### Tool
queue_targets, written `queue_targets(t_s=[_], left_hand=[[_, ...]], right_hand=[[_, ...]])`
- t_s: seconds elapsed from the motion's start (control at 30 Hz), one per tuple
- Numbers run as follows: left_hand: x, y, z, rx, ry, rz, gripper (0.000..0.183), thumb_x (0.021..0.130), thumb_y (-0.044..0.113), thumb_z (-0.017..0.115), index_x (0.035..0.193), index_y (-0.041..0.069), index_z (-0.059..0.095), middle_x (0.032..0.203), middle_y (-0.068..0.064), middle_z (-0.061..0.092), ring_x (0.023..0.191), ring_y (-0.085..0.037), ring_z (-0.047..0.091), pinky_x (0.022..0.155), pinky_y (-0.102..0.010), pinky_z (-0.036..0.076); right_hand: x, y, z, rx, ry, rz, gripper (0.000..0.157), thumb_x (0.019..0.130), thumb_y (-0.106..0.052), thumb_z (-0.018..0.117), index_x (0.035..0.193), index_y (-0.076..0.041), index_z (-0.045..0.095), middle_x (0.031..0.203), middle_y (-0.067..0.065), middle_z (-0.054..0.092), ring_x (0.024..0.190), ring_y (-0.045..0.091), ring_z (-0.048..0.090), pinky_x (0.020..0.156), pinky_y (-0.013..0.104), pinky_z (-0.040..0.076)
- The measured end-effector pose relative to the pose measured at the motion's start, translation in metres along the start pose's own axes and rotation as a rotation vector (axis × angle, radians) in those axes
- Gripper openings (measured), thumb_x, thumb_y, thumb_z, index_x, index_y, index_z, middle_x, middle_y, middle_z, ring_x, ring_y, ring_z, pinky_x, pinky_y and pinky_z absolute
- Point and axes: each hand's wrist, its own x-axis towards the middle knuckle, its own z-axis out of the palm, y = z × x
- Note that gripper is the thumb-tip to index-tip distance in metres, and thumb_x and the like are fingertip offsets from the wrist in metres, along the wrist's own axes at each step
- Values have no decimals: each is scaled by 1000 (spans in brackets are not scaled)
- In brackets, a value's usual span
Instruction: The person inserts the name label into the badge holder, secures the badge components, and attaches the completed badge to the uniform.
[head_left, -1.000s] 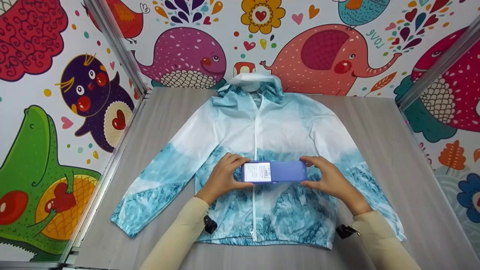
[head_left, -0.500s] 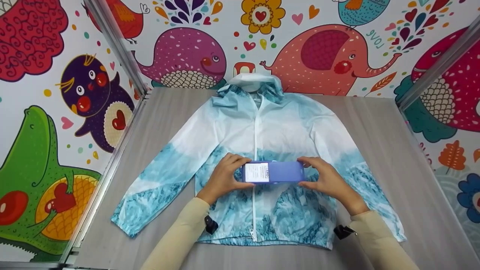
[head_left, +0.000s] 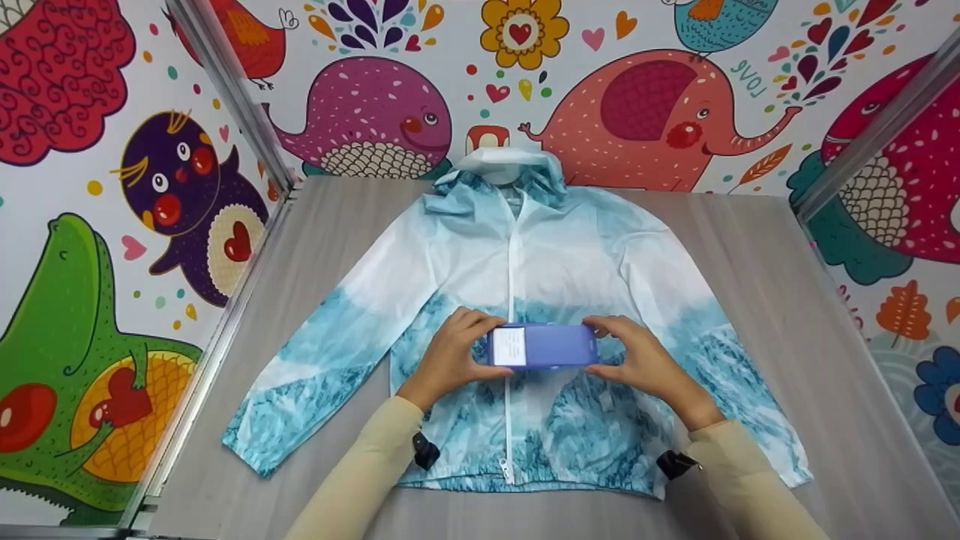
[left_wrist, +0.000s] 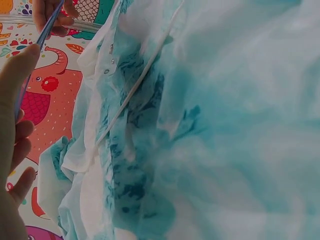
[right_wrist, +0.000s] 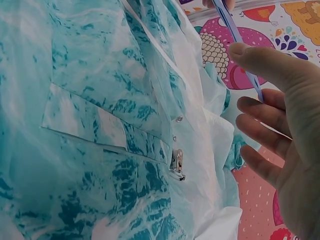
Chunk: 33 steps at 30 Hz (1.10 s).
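Observation:
A flat purple-blue card holder [head_left: 559, 345] is held level in front of me, over the middle of a jacket. Its left part shows a white printed card [head_left: 509, 346]; a plain purple cover part lies over the right side. My left hand [head_left: 454, 358] pinches the left end between thumb and fingers. At the opposite end, my right hand [head_left: 649, 367] pinches the cover likewise. Both wrist views show the holder edge-on as a thin strip [right_wrist: 240, 42]. Below lies the blue and white hooded jacket [head_left: 562, 262], front up, with its white zipper [head_left: 511, 285] closed.
The jacket's sleeves spread left and right over a grey wood-grain table [head_left: 330, 225]. Cartoon-printed walls [head_left: 585, 82] stand behind and at both sides, with metal frame posts [head_left: 240, 97] at the corners. A zipper pull [head_left: 507, 471] hangs at the hem.
My right hand has moved left, sliding the cover part over the white card. The card holder looks shorter, and less of the card shows. The left hand has hardly moved.

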Motion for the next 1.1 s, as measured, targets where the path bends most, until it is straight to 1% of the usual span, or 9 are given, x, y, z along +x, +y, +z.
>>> queue_targets(t_s=[0.13, 0.27, 0.47, 0.67, 0.77, 0.93, 1.03, 1.1], left_hand=[[0, 0, 1, -1, 5, 0, 72, 68, 48, 88, 129, 17, 65, 118, 0, 65, 107, -18, 54, 92, -42, 50], [1, 1, 1, -6, 5, 7, 70, 68, 46, 89, 128, 17, 66, 117, 0, 65, 106, -17, 54, 92, -41, 51], [2, 1, 0, 3, -3, 10, 70, 69, 50, 87, 128, 19, 65, 118, 0, 66, 107, -17, 55, 92, -40, 52], [3, 2, 0, 2, -8, 2, 71, 68, 48, 88, 128, 18, 65, 118, 0, 66, 108, -18, 55, 94, -41, 52], [4, 3, 0, 14, -2, 10, 71, 67, 48, 89, 127, 18, 66, 117, 0, 66, 107, -18, 55, 93, -41, 52], [6, 3, 0, 32, 21, 50, 71, 66, 46, 90, 125, 16, 66, 115, -1, 66, 104, -19, 55, 91, -40, 52], [7, 4, 1, 32, 27, 62, 71, 65, 46, 90, 124, 14, 67, 114, -2, 66, 103, -19, 55, 90, -41, 52], [6, 4, 1, 27, 26, 63, 70, 66, 46, 90, 124, 14, 67, 114, -2, 66, 103, -19, 55, 90, -41, 52]], right_hand=[[2, -2, 3, -19, 21, -18, 71, 76, -23, 87, 139, -12, 55, 128, 11, 64, 110, 33, 62, 92, 58, 51], [6, -4, 8, -55, 31, -49, 71, 75, -26, 87, 137, -11, 57, 124, 11, 65, 109, 30, 64, 91, 55, 52], [9, -8, 11, -49, 26, -64, 72, 74, -28, 88, 137, -14, 58, 126, 10, 64, 110, 28, 66, 94, 53, 53], [13, -9, 14, -62, 23, -94, 72, 75, -32, 87, 137, -11, 58, 124, 9, 65, 110, 28, 67, 92, 51, 55], [15, -10, 16, -77, 32, -113, 72, 74, -33, 87, 137, -11, 59, 122, 9, 66, 109, 27, 67, 92, 49, 55], [16, -11, 19, -118, 51, -134, 72, 74, -32, 88, 136, -10, 60, 121, 9, 67, 108, 26, 67, 90, 47, 56], [16, -10, 19, -127, 45, -130, 72, 74, -33, 87, 136, -10, 59, 122, 9, 67, 107, 26, 66, 91, 47, 55], [15, -10, 18, -103, 30, -111, 72, 75, -34, 87, 138, -12, 59, 124, 9, 66, 110, 27, 66, 92, 48, 55]])
